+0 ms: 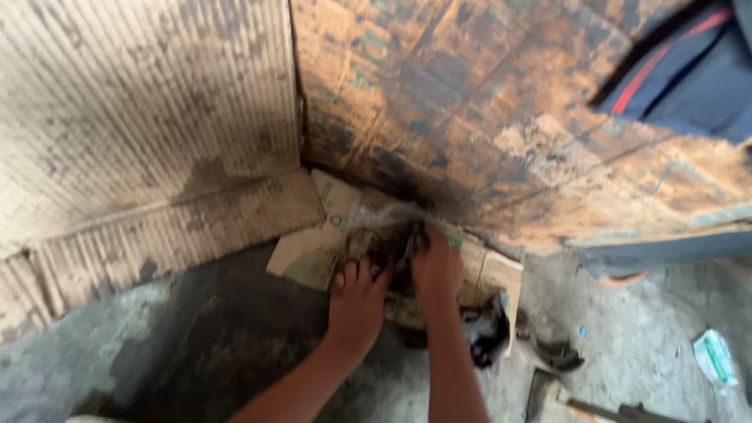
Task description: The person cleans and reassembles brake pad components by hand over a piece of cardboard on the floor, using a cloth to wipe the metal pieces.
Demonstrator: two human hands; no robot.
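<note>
Large sheets of cardboard fill most of the view. The pale corrugated sheet (pixel 141 117) on the left is ribbed, grey with dirt and carries a dark stain. The brown sheet (pixel 501 117) on the right is worn, its top layer peeled away in patches, with faded green print. Where the two meet, a smaller folded piece of cardboard (pixel 313 247) lies flat on the ground, and a thin clear plastic film (pixel 388 215) shines over it.

The floor (pixel 196 352) is rough grey concrete, dusty and stained darker near the cardboard. On the right lie a dark lump of material (pixel 486 333), a tool with a wooden handle (pixel 572 403) and a small white and green wrapper (pixel 714 359). Dark blue cloth with a red stripe (pixel 689 70) shows in the upper right corner.

Both arms reach forward into the corner. The left hand (pixel 356 301) lies palm down, its fingers spread and pressing on the dark thing (pixel 395 258) beside the folded cardboard. The right hand (pixel 436 266) is just beside it, its fingers curled around this same dark thing; the picture is blurred, so I cannot tell what it is.
</note>
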